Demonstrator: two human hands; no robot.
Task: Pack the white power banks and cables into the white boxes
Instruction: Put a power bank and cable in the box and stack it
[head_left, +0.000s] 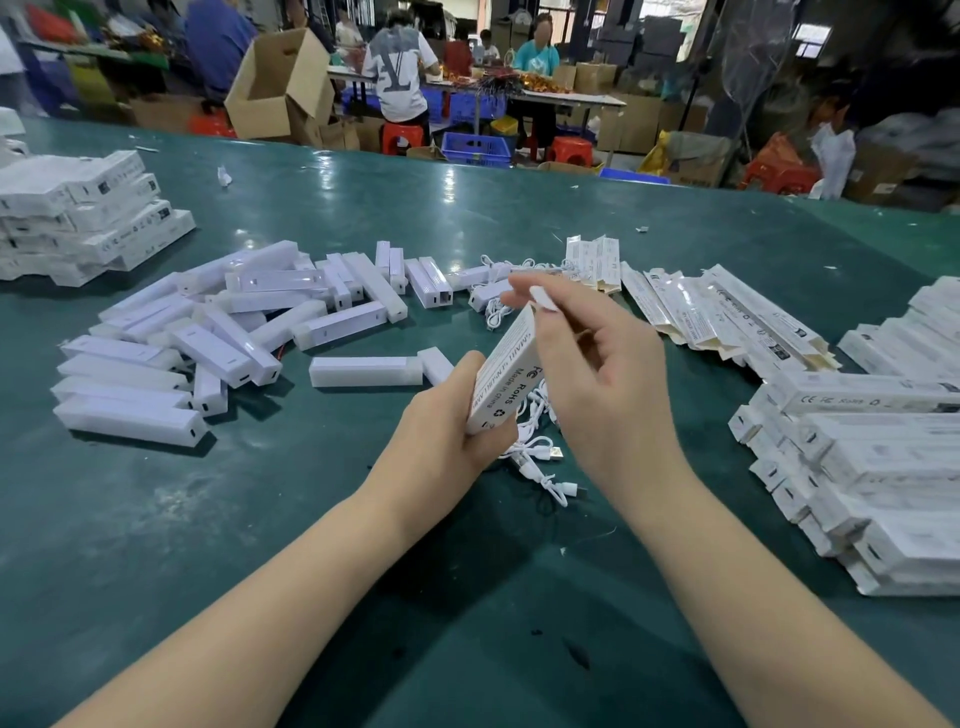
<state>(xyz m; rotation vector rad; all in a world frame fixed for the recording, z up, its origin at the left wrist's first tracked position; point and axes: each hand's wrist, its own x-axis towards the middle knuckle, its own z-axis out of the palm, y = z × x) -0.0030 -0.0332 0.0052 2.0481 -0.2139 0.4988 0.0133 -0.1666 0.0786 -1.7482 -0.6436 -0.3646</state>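
Observation:
My left hand (447, 415) grips the lower end of a white box (506, 371) printed with RoHS marks, tilted up and away over the green table. My right hand (592, 358) is at the box's upper end, fingers curled and pinching its white flap (543, 300). Loose white power banks (249, 332) lie heaped to the left. White cables (535, 457) lie tangled on the table just below the box. Flat unfolded boxes (717, 312) fan out to the right of my hands.
Stacks of closed white boxes sit at the far left (88, 213) and along the right edge (878, 457). Beyond the green table (363, 519), people work at other tables among cardboard cartons (280, 83) and blue crates.

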